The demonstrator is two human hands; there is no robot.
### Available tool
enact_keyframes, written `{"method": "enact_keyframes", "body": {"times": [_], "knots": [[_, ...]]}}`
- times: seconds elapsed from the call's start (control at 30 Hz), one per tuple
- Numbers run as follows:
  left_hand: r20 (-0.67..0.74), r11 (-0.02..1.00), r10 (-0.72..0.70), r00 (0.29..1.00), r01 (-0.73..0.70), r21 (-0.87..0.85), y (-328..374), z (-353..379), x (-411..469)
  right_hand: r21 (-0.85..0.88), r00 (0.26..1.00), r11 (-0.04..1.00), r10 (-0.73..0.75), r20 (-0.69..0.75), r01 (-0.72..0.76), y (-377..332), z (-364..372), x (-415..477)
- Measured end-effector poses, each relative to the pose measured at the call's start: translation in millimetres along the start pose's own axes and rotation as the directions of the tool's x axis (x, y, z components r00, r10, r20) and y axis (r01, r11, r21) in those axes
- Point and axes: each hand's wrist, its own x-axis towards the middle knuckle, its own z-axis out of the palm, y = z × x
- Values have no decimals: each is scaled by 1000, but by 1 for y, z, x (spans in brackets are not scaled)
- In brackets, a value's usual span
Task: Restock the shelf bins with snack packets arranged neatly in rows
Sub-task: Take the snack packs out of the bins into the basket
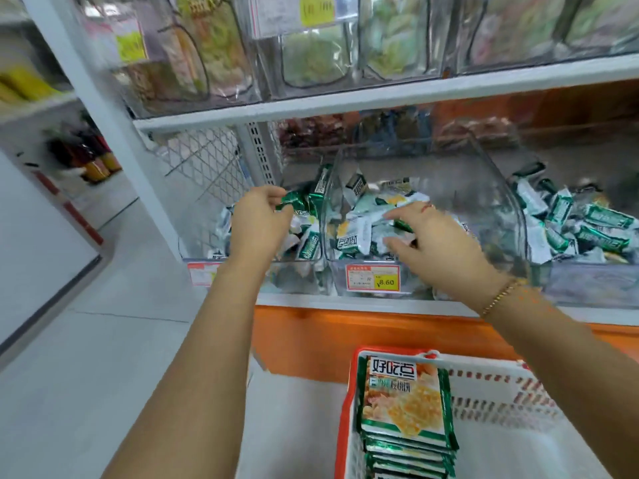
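Observation:
Three clear plastic bins stand in a row on the white shelf. The left bin (313, 267) and middle bin (491, 188) hold loose green-and-white snack packets (356, 236). My left hand (259, 223) reaches over the left bin, fingers pinched on a green snack packet (294, 201). My right hand (435, 240) hovers blurred over the middle bin with fingers spread, a green packet (403, 225) just beneath the fingertips; whether it grips that packet is unclear. A red-and-white basket (349, 409) below holds stacked larger packets (404, 399).
The right bin (587, 285) also holds green-and-white packets. A yellow price tag (373, 279) reading 8.60 hangs on the middle bin's front. An upper shelf (380, 95) carries more clear bins. An orange panel (345, 337) runs under the shelf. Grey floor lies at left.

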Motion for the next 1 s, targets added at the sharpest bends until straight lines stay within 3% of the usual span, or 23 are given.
{"method": "enact_keyframes", "body": {"times": [0.13,0.23,0.33,0.4,0.57,0.7,0.9,1.0], "knots": [[190,946,0,982,-61,318,-20,12,55,-78,996,996,47,82,-41,5,21,15],[357,889,72,931,-223,401,-26,20,89,-71,996,996,52,73,-47,10,22,17],[541,836,18,841,-309,453,-31,22,120,-57,995,998,41,93,-35,9,18,28],[588,793,-6,809,-355,495,-39,22,135,-41,996,999,25,90,-21,2,15,43],[564,736,37,825,-405,543,-70,19,147,-82,996,993,-79,29,81,-37,13,91],[492,700,231,839,-495,514,-80,21,151,-140,988,978,-152,35,155,-69,18,131],[290,749,369,883,-468,470,-70,-8,151,-385,978,919,-7,209,89,-90,35,166],[210,752,448,869,-494,436,-62,-40,137,-474,988,879,27,149,48,-98,40,168]]}}
